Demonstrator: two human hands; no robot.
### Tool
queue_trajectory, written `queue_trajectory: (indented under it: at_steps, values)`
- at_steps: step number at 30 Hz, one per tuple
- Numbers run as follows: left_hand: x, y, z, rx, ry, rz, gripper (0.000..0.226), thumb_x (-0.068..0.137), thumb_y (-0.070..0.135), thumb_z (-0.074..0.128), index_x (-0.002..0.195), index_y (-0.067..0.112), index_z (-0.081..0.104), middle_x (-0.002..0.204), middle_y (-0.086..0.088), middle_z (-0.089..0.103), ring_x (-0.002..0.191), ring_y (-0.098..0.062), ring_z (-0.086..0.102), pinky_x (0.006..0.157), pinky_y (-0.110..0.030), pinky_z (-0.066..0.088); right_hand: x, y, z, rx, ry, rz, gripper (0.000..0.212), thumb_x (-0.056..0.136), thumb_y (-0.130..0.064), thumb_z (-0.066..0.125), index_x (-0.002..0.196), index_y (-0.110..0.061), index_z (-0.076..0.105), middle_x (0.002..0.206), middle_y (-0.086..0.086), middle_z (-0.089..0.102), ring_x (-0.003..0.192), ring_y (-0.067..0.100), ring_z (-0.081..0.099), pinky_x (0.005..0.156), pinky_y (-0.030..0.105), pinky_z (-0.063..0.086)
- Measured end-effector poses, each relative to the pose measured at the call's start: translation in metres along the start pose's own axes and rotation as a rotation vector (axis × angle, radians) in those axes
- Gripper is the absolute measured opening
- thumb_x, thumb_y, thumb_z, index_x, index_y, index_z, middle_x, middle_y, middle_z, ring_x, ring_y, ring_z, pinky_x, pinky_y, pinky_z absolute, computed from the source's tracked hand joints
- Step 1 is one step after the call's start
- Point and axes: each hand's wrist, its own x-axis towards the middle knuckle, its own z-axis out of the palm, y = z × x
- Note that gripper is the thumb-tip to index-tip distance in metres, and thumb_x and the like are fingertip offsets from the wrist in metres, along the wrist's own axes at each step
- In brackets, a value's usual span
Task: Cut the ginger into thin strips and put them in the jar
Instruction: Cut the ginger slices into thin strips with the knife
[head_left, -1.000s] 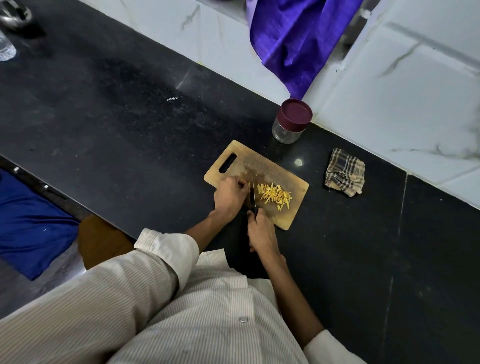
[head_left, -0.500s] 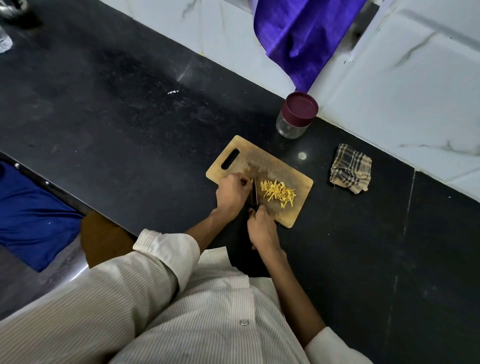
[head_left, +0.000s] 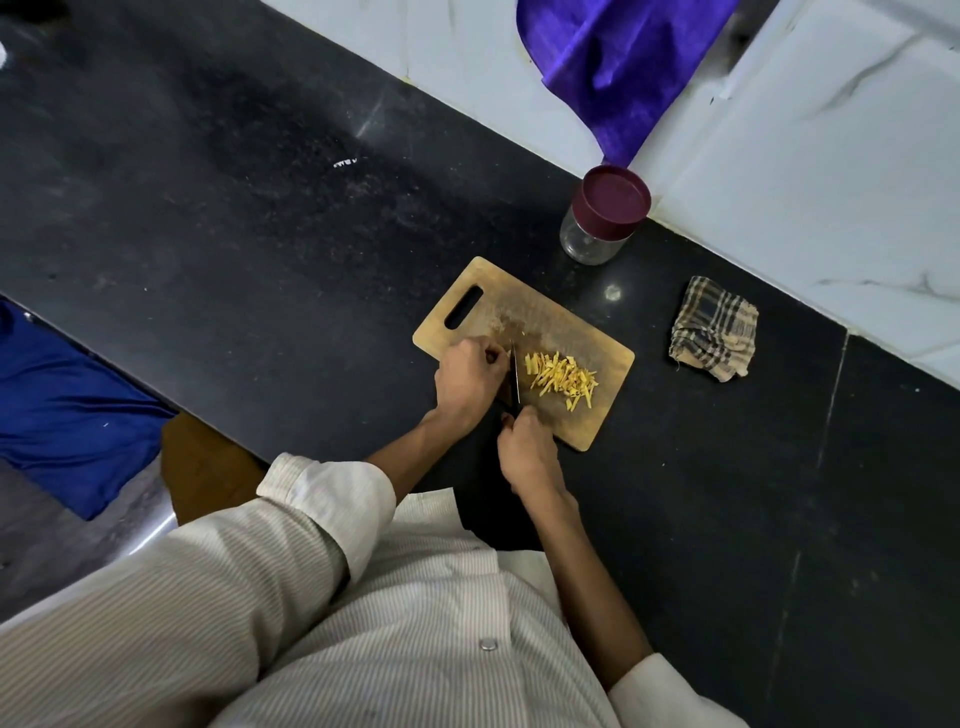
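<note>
Head view looks down on a black stone surface (head_left: 260, 260) carrying a rectangular wooden cutting board with a slot handle (head_left: 550, 317). Left hand (head_left: 470, 379) rests on the board with its fingers curled down, its grip pinching a small piece of ginger (head_left: 505, 354) at the fingertips. Right hand (head_left: 527, 452) has its grip closed around the handle of a dark-bladed knife (head_left: 515, 379), whose blade stands just right of the left fingertips. Just right of the blade lies a pile of thin yellow ginger strips (head_left: 561, 376). Beyond both hands, off the board, stands a clear glass jar with a maroon lid (head_left: 605, 213), lid on. Well to the right of the hands lies a folded checked cloth (head_left: 714, 328).
</note>
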Motion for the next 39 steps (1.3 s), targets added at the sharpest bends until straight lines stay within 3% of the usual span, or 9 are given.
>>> queue_trajectory:
  at_steps: [10, 15, 19, 22, 24, 26, 33, 36, 39]
  values:
    - [-0.002, -0.001, -0.002, 0.021, -0.004, 0.033, 0.015, 0.09, 0.021, 0.059, 0.091, 0.014, 0.071, 0.087, -0.003, 0.07, 0.08, -0.019, 0.065, 0.07, -0.041, 0.056, -0.012, 0.01, 0.001, -0.016, 0.077, -0.001, 0.031, 0.106, -0.029, 0.039, 0.12, -0.003, 0.05, 0.119, 0.021, 0.062, 0.109, 0.038, 0.061, 0.081, 0.039, 0.048]
    - [-0.004, -0.001, -0.005, 0.035, -0.004, 0.044, 0.015, 0.091, 0.022, 0.058, 0.094, 0.013, 0.07, 0.089, -0.003, 0.07, 0.08, -0.018, 0.065, 0.071, -0.038, 0.056, -0.015, 0.012, -0.002, 0.059, 0.117, -0.012, 0.027, 0.105, -0.032, 0.041, 0.114, -0.009, 0.05, 0.11, 0.015, 0.061, 0.098, 0.035, 0.065, 0.078, 0.054, 0.057]
    - [-0.005, 0.0, -0.006, 0.045, -0.006, 0.058, 0.015, 0.092, 0.021, 0.058, 0.094, 0.013, 0.071, 0.089, -0.002, 0.069, 0.081, -0.017, 0.064, 0.07, -0.036, 0.056, -0.017, 0.013, -0.001, 0.09, 0.116, -0.061, 0.025, 0.103, -0.037, 0.042, 0.108, -0.014, 0.052, 0.105, 0.014, 0.063, 0.092, 0.037, 0.067, 0.074, 0.056, 0.058]
    - [-0.005, 0.0, -0.006, 0.04, -0.006, 0.057, 0.015, 0.092, 0.021, 0.058, 0.093, 0.013, 0.071, 0.088, -0.003, 0.07, 0.081, -0.018, 0.065, 0.072, -0.038, 0.056, -0.017, 0.012, -0.003, 0.128, 0.096, -0.085, 0.028, 0.104, -0.036, 0.042, 0.106, -0.011, 0.054, 0.102, 0.02, 0.065, 0.078, 0.035, 0.067, 0.056, 0.046, 0.059]
    - [-0.006, 0.0, -0.005, 0.043, -0.005, 0.046, 0.015, 0.091, 0.021, 0.058, 0.093, 0.014, 0.071, 0.088, -0.003, 0.07, 0.081, -0.019, 0.065, 0.072, -0.038, 0.056, -0.016, 0.011, -0.004, 0.156, 0.064, -0.081, 0.029, 0.105, -0.034, 0.041, 0.108, -0.008, 0.054, 0.102, 0.024, 0.065, 0.063, 0.028, 0.062, 0.039, 0.032, 0.05]
    - [-0.006, 0.001, -0.005, 0.04, -0.005, 0.047, 0.015, 0.091, 0.021, 0.058, 0.093, 0.014, 0.071, 0.087, -0.003, 0.069, 0.08, -0.019, 0.064, 0.071, -0.038, 0.056, -0.014, 0.009, -0.003, 0.173, 0.042, -0.071, 0.03, 0.105, -0.033, 0.04, 0.11, -0.007, 0.053, 0.104, 0.024, 0.064, 0.058, 0.023, 0.059, 0.034, 0.025, 0.043]
    - [-0.005, 0.0, -0.005, 0.036, 0.005, 0.057, 0.015, 0.092, 0.023, 0.058, 0.092, 0.013, 0.069, 0.084, -0.002, 0.068, 0.077, -0.017, 0.064, 0.067, -0.033, 0.054, -0.016, 0.004, -0.006, 0.177, -0.001, -0.064, 0.026, 0.106, -0.032, 0.04, 0.108, -0.01, 0.053, 0.1, 0.019, 0.063, 0.054, 0.019, 0.056, 0.032, 0.023, 0.04]
    - [-0.004, 0.0, -0.004, 0.029, 0.007, 0.061, 0.015, 0.092, 0.023, 0.059, 0.091, 0.014, 0.07, 0.084, -0.002, 0.069, 0.077, -0.017, 0.064, 0.069, -0.036, 0.055, -0.013, 0.005, -0.004, 0.161, 0.002, -0.065, 0.024, 0.105, -0.034, 0.039, 0.106, -0.013, 0.052, 0.102, 0.019, 0.064, 0.061, 0.022, 0.059, 0.034, 0.025, 0.041]
    - [-0.004, 0.0, -0.004, 0.033, 0.011, 0.067, 0.015, 0.092, 0.023, 0.059, 0.09, 0.014, 0.07, 0.083, -0.003, 0.069, 0.075, -0.017, 0.064, 0.068, -0.037, 0.056, -0.011, 0.003, -0.002, 0.147, -0.001, -0.06, 0.022, 0.105, -0.035, 0.039, 0.102, -0.016, 0.051, 0.097, 0.015, 0.062, 0.072, 0.025, 0.059, 0.051, 0.036, 0.053]
